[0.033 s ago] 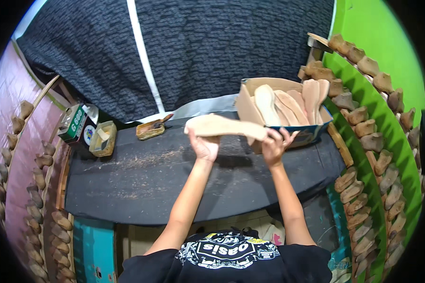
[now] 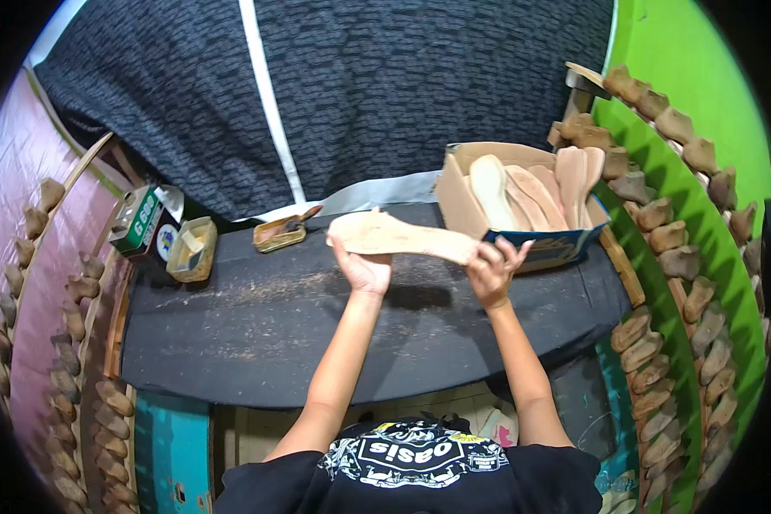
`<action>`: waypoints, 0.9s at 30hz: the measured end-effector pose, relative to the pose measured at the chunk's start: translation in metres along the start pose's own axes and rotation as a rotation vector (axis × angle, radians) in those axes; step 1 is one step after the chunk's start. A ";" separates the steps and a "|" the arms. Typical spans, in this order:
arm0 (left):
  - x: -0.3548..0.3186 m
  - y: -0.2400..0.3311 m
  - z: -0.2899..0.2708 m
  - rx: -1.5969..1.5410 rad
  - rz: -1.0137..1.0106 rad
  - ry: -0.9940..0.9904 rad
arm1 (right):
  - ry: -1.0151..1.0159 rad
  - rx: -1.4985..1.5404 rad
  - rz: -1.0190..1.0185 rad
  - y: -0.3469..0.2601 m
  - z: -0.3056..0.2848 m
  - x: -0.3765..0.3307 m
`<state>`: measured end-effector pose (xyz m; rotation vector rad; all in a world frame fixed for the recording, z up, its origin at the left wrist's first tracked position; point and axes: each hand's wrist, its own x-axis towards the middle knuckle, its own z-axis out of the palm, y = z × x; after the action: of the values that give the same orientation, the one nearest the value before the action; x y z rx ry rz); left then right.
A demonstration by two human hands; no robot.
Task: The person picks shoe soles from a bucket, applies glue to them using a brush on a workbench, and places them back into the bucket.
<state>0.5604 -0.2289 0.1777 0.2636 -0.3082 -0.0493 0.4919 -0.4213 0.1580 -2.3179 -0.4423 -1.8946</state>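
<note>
Both hands hold one tan shoe insole [image 2: 400, 237] flat in the air above the far edge of the dark worktop [image 2: 257, 334], near its middle. The left hand [image 2: 364, 270] is under the wide end, its grip closed on that end with the thumb on top. The right hand [image 2: 491, 267] takes the narrow end with spread fingers [image 2: 512, 254] pinching the edge, just beside the front wall of the cardboard box [image 2: 463, 201] at the far right corner.

The likeliest trouble, as I judge it, is the thin sheet bending or creasing: it is carried only at its two ends, and any twist between the hands would fold it in the middle. The right-hand pinch looks light, so a slip there would drop the narrow end onto the worktop, which carries a streak of pale dust that could dirty the surface.

The box is already full of upright insoles [image 2: 531, 184]; a knock from the right hand against its wall could tip them or push the box toward the right edge.

Further left along the far edge sit an open tin with a brush [image 2: 281, 231], a small yellowish tray [image 2: 193, 248] and a green can [image 2: 137, 221]. A leftward sweep with the insole could catch the tin.
</note>
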 end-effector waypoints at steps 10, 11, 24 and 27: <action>-0.028 0.150 -0.110 0.568 0.081 0.145 | -0.550 0.649 -0.238 -0.118 0.070 -0.002; -0.032 0.161 -0.112 0.588 0.043 0.157 | -0.633 0.695 -0.324 -0.124 0.074 0.001; -0.025 0.243 -0.165 0.506 -0.201 0.070 | -0.993 0.706 -0.565 -0.174 0.124 0.007; -0.016 0.269 -0.167 0.510 -0.327 0.162 | -1.000 0.676 -0.538 -0.171 0.124 0.000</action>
<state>0.5986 0.0735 0.0908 0.8189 -0.1090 -0.2729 0.5576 -0.2248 0.1152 -2.5386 -1.5999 -0.3236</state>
